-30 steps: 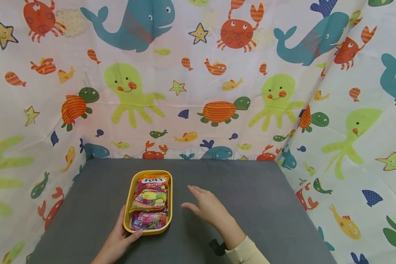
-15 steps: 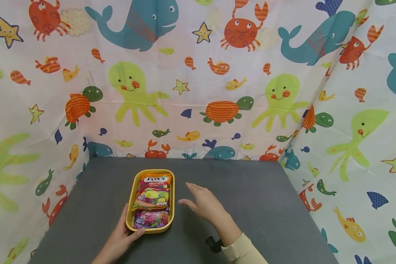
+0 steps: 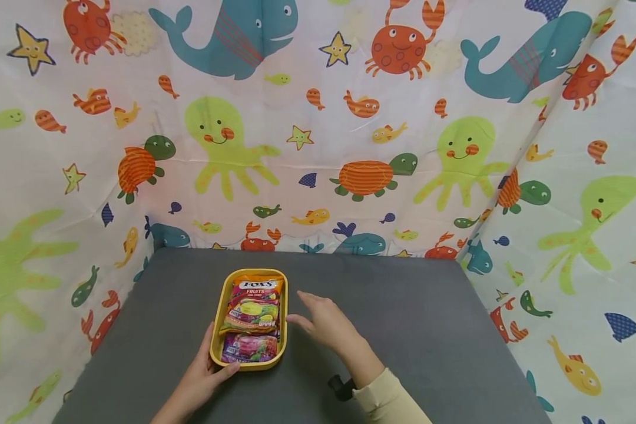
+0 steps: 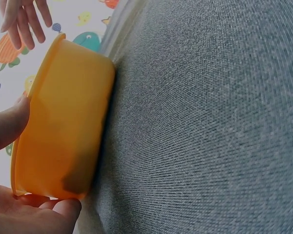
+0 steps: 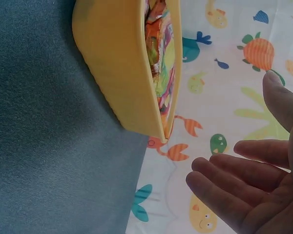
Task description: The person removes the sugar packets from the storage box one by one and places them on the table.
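A yellow oblong tray (image 3: 219, 318) sits on the grey table left of centre. It holds an orange Fox's fruit candy bag (image 3: 255, 300) and a purple candy bag (image 3: 248, 347) nearer me. My left hand (image 3: 204, 377) grips the tray's near left corner, thumb on the front rim. In the left wrist view its fingers (image 4: 7, 124) curl round the tray wall (image 4: 63, 126). My right hand (image 3: 322, 323) hovers flat, fingers spread, just right of the tray. The right wrist view shows that hand (image 5: 244, 190) empty beside the tray (image 5: 117, 63).
The grey table (image 3: 413, 330) has bare cloth to the right of the hands and behind the tray. A curtain printed with sea animals (image 3: 350, 147) closes off the back and both sides. A black wrist mount (image 3: 336, 388) sits by my right cuff.
My right hand has drifted left, closing most of the gap to the tray's right rim. My left hand keeps its hold on the tray. The head view has shifted slightly.
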Tool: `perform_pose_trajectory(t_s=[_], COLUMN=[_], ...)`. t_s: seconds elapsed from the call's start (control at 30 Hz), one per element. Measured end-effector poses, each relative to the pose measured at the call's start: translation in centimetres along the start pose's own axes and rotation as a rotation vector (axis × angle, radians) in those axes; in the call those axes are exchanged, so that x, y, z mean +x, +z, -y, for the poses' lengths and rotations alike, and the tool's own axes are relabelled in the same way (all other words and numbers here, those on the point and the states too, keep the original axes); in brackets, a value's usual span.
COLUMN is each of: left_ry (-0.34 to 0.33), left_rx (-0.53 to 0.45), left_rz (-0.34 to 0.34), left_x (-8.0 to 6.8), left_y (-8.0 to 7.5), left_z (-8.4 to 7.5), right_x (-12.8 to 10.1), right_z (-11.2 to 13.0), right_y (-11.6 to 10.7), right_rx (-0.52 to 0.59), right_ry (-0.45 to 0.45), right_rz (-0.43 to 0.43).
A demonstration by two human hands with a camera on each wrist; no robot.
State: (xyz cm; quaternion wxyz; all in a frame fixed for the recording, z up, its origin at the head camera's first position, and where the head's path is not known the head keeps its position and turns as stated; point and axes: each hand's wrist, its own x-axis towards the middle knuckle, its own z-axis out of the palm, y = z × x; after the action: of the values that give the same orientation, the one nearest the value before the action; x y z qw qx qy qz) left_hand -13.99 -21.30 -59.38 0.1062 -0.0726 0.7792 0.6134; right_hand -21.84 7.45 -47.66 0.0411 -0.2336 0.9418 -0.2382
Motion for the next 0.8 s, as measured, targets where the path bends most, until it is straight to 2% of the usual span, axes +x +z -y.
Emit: perform_pose_trajectory(t_s=[0.17, 0.43, 0.8], left_ry=[-0.018, -0.014, -0.025], left_rx=[-0.011, -0.006, 0.021], left_rz=[0.003, 0.009, 0.008], left_x=[-0.2, -0.3, -0.1], left_y=[-0.1, -0.2, 0.0], left_z=[-0.2, -0.6, -0.5], right_x=[0.6, 1.7, 2.3], right_z=[0.3, 0.7, 1.0], right_y=[0.3, 1.0, 2.5], right_rx=[0.04, 0.181, 0.243], right_ry=[0.0, 0.01, 0.041], right_rz=[0.007, 0.023, 0.038])
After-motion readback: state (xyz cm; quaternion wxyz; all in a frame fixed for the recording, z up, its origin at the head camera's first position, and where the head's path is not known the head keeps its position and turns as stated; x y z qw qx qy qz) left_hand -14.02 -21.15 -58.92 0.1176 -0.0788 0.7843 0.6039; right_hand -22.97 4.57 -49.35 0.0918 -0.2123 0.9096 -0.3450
